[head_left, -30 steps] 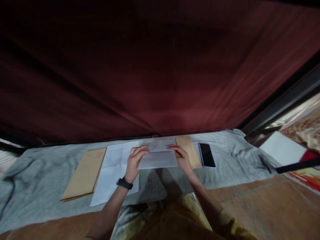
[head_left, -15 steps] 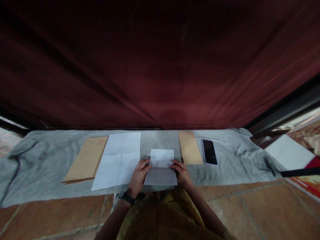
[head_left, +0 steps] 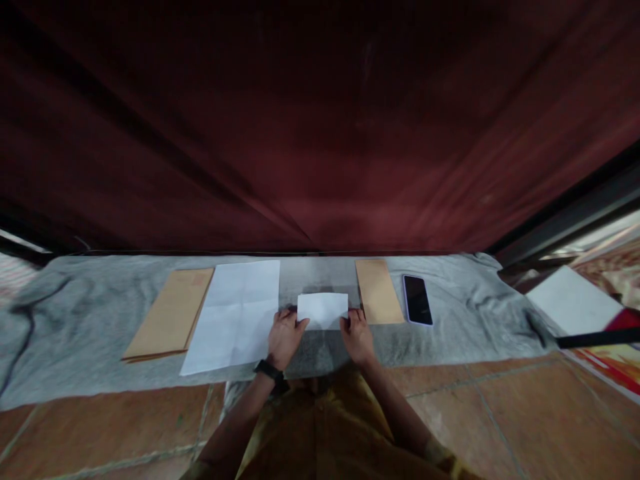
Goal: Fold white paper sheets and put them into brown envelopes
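Observation:
A folded sheet of white paper [head_left: 323,311] is held between my two hands, just above or on the grey cloth. My left hand [head_left: 287,337], with a dark band on its wrist, pinches the paper's left edge, thumb on the near side. At the opposite edge my right hand [head_left: 357,335] grips the paper the same way. Left of my left hand lies a stack of larger white sheets [head_left: 237,313] with faint creases. Close by my right hand is a small brown envelope [head_left: 380,293].
Larger brown envelopes [head_left: 173,313] lie at the left on the grey cloth [head_left: 463,307]. A phone [head_left: 417,300] rests right of the small envelope. A dark red curtain [head_left: 320,147] hangs behind. Tiled floor [head_left: 450,407] shows in front; a white object [head_left: 573,300] is at far right.
The lower flap of the white paper has been folded up, so it now shows as one short panel. Both hands have shifted, with thumbs now at its lower corners.

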The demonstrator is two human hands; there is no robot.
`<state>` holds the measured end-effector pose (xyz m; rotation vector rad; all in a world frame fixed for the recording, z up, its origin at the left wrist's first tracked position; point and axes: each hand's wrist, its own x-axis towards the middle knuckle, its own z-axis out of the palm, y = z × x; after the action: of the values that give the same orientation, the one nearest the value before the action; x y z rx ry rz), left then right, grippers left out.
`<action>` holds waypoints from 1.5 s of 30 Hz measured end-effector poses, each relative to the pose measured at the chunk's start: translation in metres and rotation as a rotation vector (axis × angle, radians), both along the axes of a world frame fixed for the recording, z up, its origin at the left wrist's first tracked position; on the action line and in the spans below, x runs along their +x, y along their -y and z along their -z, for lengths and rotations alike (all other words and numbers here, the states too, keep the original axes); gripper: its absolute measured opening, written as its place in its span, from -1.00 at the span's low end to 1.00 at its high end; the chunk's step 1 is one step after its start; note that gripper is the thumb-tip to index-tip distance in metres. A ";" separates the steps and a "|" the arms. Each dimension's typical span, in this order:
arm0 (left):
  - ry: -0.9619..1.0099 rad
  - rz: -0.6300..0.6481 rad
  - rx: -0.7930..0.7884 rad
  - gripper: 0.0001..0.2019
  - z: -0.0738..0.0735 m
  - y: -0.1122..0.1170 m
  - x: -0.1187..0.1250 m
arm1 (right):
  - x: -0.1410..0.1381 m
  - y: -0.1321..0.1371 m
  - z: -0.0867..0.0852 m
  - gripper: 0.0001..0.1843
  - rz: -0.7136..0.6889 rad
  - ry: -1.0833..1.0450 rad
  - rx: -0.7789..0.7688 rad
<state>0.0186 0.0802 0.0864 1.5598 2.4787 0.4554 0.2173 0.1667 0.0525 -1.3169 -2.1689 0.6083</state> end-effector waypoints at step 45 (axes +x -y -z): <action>0.385 -0.213 0.043 -0.93 0.000 0.007 0.014 | 0.002 -0.009 -0.015 -0.89 0.049 0.113 -0.158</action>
<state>0.0323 0.0731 0.0862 1.0965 2.3471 0.7658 0.2198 0.1758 0.0679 -1.5164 -2.2088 0.7131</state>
